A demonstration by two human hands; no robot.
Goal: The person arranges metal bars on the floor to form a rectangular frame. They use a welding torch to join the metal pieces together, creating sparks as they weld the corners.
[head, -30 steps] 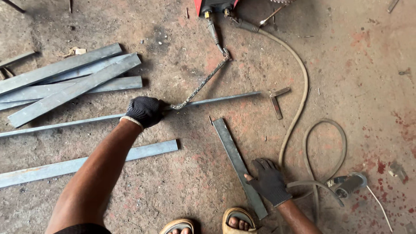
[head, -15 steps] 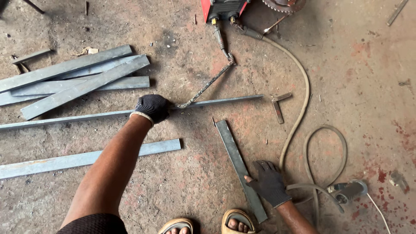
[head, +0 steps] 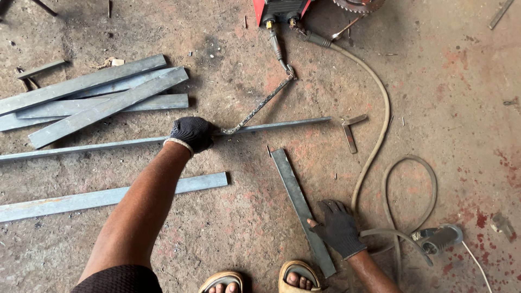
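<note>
Two gloved hands: left hand clenched around the long steel bar, right hand spread flat touching the short flat bar.

No packages, labels, signs or screens in view. Only bare metal, cable and concrete floor show.

One view only, head-worn, looking almost straight down at the concrete floor from standing-crouch height. The wearer's sandalled feet sit at the bottom edge, both arms reach up into frame, and the red welding machine clips the top edge. Moderately close, no second view to overlap.
</note>
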